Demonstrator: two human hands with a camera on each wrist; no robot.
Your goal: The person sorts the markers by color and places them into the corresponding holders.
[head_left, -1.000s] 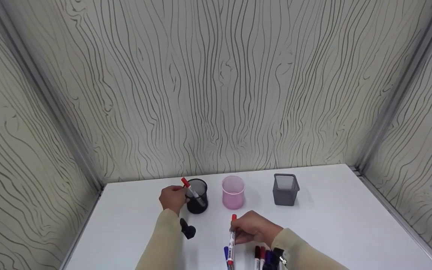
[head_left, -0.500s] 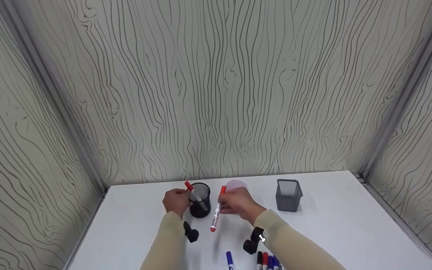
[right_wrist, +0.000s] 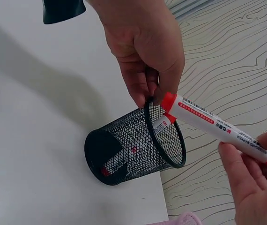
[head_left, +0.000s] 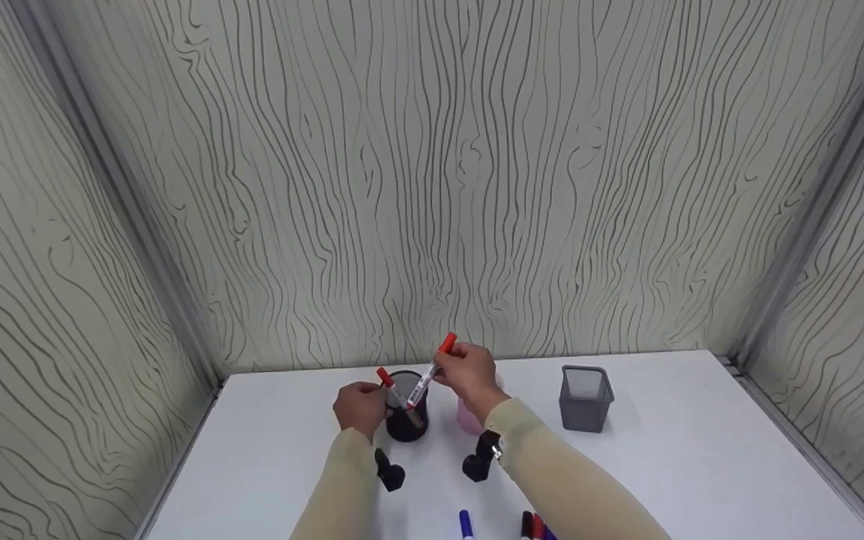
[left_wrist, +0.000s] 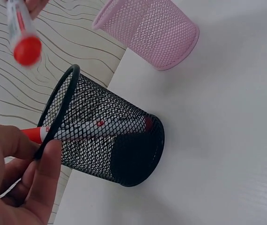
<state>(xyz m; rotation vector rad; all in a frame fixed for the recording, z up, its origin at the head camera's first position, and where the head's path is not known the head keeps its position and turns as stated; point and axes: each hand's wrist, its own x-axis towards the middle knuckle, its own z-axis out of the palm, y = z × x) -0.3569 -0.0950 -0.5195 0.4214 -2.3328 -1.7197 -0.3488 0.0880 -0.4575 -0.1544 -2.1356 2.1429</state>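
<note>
My left hand (head_left: 361,407) pinches the rim of a black round mesh pen cup (left_wrist: 136,159), which stands on the white table. Inside the cup leans a red-capped marker (left_wrist: 82,130), its cap sticking out over the rim beside the left fingers. My right hand (head_left: 468,373) holds a second red-and-white whiteboard marker (right_wrist: 218,126) near its red cap. That marker slants, and its red lower end is right at the cup's mouth in the right wrist view.
Just right of the black cup is a pink mesh cup (left_wrist: 164,35), partly hidden by my right hand in the head view. A grey square mesh holder (head_left: 584,409) stands farther right. Near the front edge lie a blue marker (head_left: 466,523) and several others, including a black-capped one (head_left: 526,525).
My right hand has lifted the red marker from the front of the table and carried it forward and left to the black cup. The left hand keeps its grip on the rim.
</note>
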